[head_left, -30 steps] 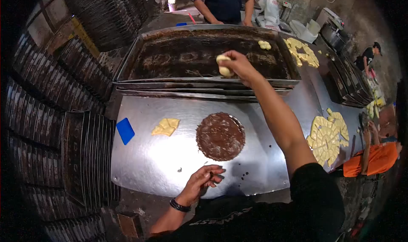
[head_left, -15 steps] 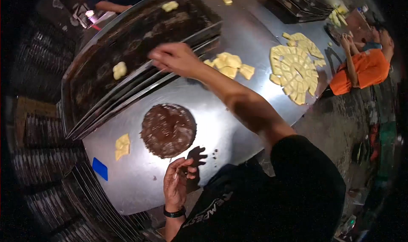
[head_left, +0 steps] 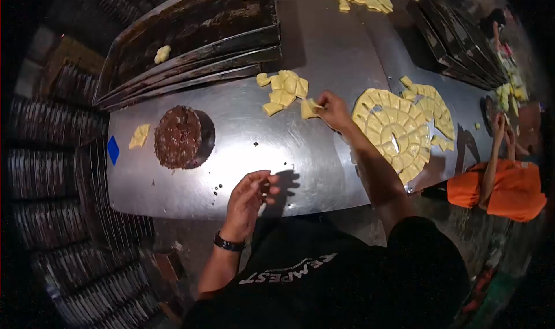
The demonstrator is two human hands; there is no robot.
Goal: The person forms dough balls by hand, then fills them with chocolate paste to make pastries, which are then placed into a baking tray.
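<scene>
My right hand [head_left: 330, 109] reaches across the steel table [head_left: 243, 173] and pinches a yellow dough piece [head_left: 309, 107] at the edge of a small pile of cut dough pieces [head_left: 283, 89]. Near the table's front edge my left hand [head_left: 250, 195] hovers with curled fingers apart and nothing visible in it. A round flat slab of brown filling [head_left: 178, 136] lies to the left. A large disc of dough cut into wedges [head_left: 399, 129] lies right of my right hand. One shaped dough lump [head_left: 162, 54] sits in the dark baking tray [head_left: 191, 34].
A blue scraper [head_left: 113, 150] and a small dough scrap [head_left: 140, 136] lie at the table's left end. Stacked dark trays [head_left: 451, 37] stand at the far right, racks of trays on the left. A person in orange [head_left: 503, 184] sits at the right edge.
My right hand dropped a dough lump into the tray, then swung right and down to the pile of cut pieces. The view turned right. My left hand stayed near the front edge.
</scene>
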